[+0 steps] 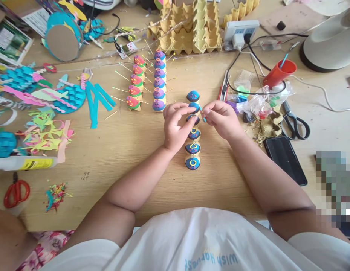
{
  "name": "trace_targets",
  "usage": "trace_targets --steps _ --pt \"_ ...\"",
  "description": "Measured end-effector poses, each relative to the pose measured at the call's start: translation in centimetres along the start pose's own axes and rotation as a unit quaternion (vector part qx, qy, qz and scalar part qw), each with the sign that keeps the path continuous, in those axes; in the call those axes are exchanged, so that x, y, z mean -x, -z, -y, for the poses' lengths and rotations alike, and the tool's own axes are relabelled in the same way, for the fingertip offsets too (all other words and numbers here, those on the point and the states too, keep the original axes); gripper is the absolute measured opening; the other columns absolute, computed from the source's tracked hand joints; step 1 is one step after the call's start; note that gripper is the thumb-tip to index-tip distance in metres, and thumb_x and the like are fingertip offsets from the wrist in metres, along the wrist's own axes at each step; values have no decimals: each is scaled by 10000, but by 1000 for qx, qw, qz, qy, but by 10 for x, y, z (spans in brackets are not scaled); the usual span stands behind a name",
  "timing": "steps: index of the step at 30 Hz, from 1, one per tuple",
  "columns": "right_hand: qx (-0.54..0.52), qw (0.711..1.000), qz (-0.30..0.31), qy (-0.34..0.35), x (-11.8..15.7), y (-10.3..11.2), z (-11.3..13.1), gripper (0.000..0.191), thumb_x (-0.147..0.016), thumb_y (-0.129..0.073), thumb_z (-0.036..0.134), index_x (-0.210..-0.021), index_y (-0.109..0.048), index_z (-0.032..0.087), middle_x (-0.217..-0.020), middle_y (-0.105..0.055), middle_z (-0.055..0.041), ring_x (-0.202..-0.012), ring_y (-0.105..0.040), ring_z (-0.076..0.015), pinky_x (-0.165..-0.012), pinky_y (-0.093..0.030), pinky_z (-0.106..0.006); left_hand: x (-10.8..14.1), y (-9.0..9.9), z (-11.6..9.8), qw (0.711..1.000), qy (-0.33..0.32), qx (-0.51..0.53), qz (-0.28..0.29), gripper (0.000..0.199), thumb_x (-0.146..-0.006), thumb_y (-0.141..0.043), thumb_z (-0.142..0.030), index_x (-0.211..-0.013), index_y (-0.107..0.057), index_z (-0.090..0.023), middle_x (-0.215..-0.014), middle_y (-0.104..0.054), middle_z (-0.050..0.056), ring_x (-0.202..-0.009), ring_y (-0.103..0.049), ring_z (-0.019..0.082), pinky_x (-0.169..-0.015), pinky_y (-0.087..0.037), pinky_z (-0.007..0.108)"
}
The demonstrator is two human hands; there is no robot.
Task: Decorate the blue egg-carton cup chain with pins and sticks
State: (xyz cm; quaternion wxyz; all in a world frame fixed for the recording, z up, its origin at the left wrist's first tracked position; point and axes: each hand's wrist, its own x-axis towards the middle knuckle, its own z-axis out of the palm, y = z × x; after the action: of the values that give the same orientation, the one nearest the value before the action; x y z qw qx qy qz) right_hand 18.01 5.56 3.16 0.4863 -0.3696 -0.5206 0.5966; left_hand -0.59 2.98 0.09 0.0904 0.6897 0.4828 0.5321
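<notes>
A strip of egg-carton cups (193,148) stands upright on the table, its domes covered in blue clay. The nearer domes carry yellow clay rings and small red dots. My left hand (177,126) reaches in from the left, thumb and index finger pressed on the upper-middle domes and partly covering them. At the strip's right side my right hand (224,118) is closed in a pinch. Tiny blue and orange-yellow bits show at its fingertips; what they are is too small to tell. Left of the strip stand a purple-topped row (159,82) and a red-and-green row (134,84) with pin-like sticks.
Right: box cutter (222,88), clay bags (258,103), red cup (280,71), black scissors (294,122), phone (285,158). Egg cartons (188,26) and a power strip (239,28) lie behind. Left: paper scraps (46,133), glue bottle (30,163), red scissors (16,192). Another person's arm (8,241) is lower left.
</notes>
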Motion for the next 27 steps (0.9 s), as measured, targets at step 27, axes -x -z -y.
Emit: trace_targets --steps 27 --pt "289 946 -63 131 0 7 -14 675 -911 -622 842 -793 -734 186 -622 -578 7 -572 -423 -112 -564 -300 -306 5 -12 11 975 143 172 -9 501 -1075 -436 -658 -1263 -682 -264 -1128 -770 58 -1106 -742 173 -1026 -562 325"
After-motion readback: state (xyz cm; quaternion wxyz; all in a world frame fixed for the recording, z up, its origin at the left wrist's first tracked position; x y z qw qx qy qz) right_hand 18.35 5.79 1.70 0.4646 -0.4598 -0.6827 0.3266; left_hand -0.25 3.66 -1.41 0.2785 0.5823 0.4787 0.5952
